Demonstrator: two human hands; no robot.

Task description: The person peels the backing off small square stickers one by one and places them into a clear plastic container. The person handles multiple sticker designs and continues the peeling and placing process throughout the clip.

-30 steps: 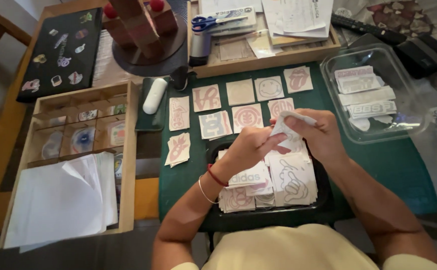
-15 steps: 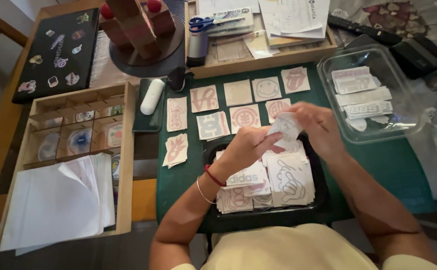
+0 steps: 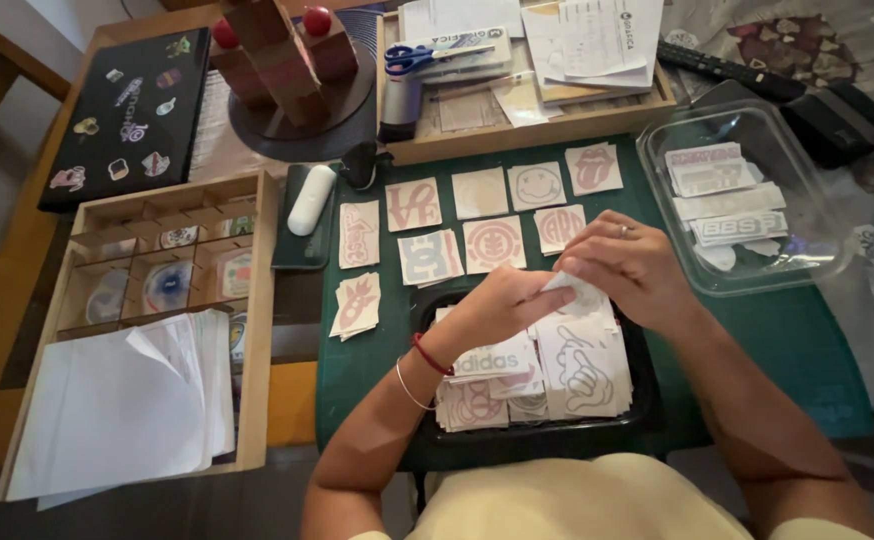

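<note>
My left hand (image 3: 502, 305) and my right hand (image 3: 632, 262) meet over a black tray (image 3: 647, 395) and pinch one small white sticker sheet (image 3: 577, 291) between their fingertips. The tray is packed with a pile of white stickers (image 3: 542, 365) bearing reddish prints. Beyond the hands, several square stickers (image 3: 487, 215) lie in rows on the green cutting mat (image 3: 797, 340). One more sticker stack (image 3: 357, 303) lies to the left of the tray.
A clear plastic container (image 3: 757, 205) with long stickers stands at the right. On the left is a wooden compartment box (image 3: 162, 270) with white paper sheets (image 3: 122, 400). A wooden tray with scissors (image 3: 437, 55) and papers lies behind; a black board (image 3: 127, 115) at far left.
Both hands, still pinching the small sheet, have drawn slightly down and nearer to the tray. Nothing else on the mat has moved.
</note>
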